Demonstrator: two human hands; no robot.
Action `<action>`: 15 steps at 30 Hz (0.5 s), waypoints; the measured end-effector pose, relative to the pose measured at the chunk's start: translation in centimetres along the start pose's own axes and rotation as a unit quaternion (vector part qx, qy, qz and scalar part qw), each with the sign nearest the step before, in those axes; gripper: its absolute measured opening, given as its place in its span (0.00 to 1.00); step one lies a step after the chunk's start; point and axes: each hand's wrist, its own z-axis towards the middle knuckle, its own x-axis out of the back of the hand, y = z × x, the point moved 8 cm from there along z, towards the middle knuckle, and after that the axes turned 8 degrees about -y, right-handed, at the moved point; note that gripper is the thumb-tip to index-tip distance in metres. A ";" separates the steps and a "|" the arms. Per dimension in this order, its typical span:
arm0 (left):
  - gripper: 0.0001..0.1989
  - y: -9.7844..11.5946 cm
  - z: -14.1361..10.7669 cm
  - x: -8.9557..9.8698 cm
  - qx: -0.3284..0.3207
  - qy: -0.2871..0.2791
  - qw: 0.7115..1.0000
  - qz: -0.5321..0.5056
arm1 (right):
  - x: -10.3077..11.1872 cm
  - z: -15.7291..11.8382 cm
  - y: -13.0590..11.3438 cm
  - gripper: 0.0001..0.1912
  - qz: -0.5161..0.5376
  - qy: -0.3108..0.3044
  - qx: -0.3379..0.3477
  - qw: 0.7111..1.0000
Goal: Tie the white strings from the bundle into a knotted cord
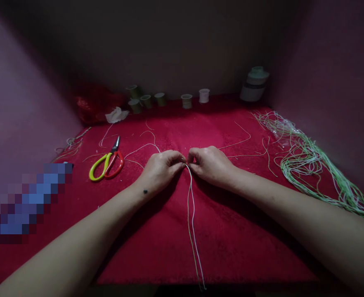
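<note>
My left hand [163, 167] and my right hand [209, 165] meet at the middle of the red cloth, fingertips pinched almost together. Between them they grip thin cords [192, 198], one whitish and one yellow-green. The two cord ends run down from the fingertips toward the table's front edge. Other strands stretch out behind: a white cord [138, 148] beyond my left hand and a thin cord [247, 156] beyond my right. Exactly how the cords cross at the fingertips is hidden by the fingers.
Scissors [109, 161] with yellow and red handles lie left of my left hand. A bundle of green and white cords [318, 173] spreads at the right. Several thread spools [186, 101] and a white bottle [254, 86] stand at the back. A crumpled tissue [117, 115] lies back left.
</note>
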 end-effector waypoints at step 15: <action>0.06 0.4 0.0 0.1 0.011 0.005 0.999 0.032 | 0.2 -0.3 -0.6 0.10 -0.044 -0.004 0.015 0.999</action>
